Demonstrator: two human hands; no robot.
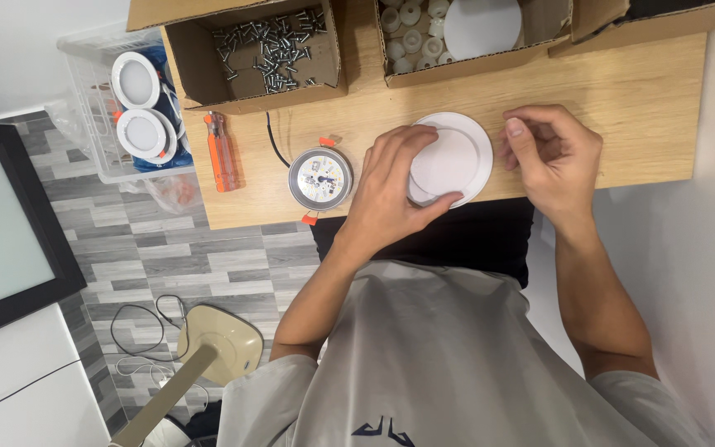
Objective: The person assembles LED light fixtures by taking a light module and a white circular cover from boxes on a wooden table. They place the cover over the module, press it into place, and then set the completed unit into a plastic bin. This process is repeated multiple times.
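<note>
White round lamp housing point(457, 157) lies flat near the front edge of the wooden surface point(639, 99); it looks light, stiff and smooth, likely thin plastic that slips under pressure, so best taken at the rim. Left hand point(395, 186) has its grip clamped on the inner disc and near rim; right hand point(549, 153) sits just right of the rim, fingers curled together, on what cannot be told. Left of the left grip lie an open LED module point(320, 178) and an orange screwdriver point(222, 153).

- Bright, even room light falls from overhead.
- Shadows under the hands on the wooden surface point(622, 99) are soft and short.
- Mild glare whitens the round disc point(455, 157).
- Focus is sharp; the edges bend slightly.
</note>
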